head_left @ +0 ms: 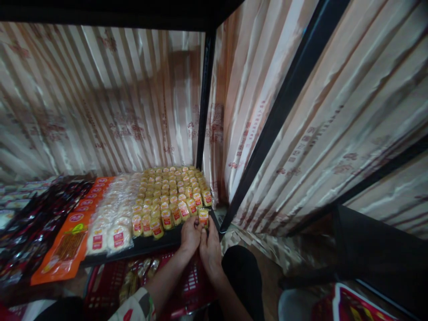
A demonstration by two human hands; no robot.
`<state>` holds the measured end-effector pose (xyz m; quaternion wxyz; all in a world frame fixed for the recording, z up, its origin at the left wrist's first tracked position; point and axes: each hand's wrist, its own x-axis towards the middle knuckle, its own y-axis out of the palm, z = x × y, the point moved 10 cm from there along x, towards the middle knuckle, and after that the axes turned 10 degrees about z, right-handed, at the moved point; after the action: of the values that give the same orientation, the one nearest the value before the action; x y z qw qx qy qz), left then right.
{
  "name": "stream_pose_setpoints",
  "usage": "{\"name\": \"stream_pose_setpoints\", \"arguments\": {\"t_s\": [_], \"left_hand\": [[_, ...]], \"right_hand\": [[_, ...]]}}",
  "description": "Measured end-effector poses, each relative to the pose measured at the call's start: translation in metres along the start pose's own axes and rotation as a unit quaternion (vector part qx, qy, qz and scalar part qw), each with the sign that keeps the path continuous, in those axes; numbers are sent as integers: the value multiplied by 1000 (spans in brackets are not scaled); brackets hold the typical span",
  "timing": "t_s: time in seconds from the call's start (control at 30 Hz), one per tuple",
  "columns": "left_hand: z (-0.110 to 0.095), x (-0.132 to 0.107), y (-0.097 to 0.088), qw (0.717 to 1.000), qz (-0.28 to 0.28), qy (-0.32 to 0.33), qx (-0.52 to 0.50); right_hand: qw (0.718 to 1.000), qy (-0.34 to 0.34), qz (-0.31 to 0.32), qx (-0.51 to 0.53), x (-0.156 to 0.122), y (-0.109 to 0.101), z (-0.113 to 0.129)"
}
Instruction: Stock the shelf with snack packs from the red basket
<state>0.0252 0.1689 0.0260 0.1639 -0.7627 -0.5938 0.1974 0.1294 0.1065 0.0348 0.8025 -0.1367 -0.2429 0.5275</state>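
Note:
Both hands meet at the front right corner of a black shelf. Between their fingertips is a small yellow snack pack with a red label, held upright. My left hand closes on it from the left, and my right hand from the right and below. Just behind stand many rows of matching yellow packs, some facing front with red labels. Left of these are white round packs in clear wrapping. How the fingers grip underneath is partly hidden.
Under the shelf edge sits a red basket with loose yellow packs. Orange snack bags and dark packs lie further left. A black post rises close on the right; pleated curtains hang behind.

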Motion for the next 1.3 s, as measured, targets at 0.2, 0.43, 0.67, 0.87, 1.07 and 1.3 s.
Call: {"name": "stream_pose_setpoints", "arguments": {"t_s": [0.2,0.43,0.67,0.87,1.07,1.3], "left_hand": [[-11,18,4,999,0,3,48],[-21,24,6,999,5,-12,52],[-26,22,7,999,-6,5,40],[-25,22,6,999,-15,25,44],[-28,19,2,998,-30,37,45],[-23,16,2,997,-29,27,71]], "right_hand": [[999,21,13,25,11,8,-17],[997,21,23,70,27,16,-29],[996,23,19,88,36,26,-45],[996,16,19,83,40,29,-44],[998,-13,26,59,49,31,-43],[999,-18,27,-19,50,32,-39]]}}
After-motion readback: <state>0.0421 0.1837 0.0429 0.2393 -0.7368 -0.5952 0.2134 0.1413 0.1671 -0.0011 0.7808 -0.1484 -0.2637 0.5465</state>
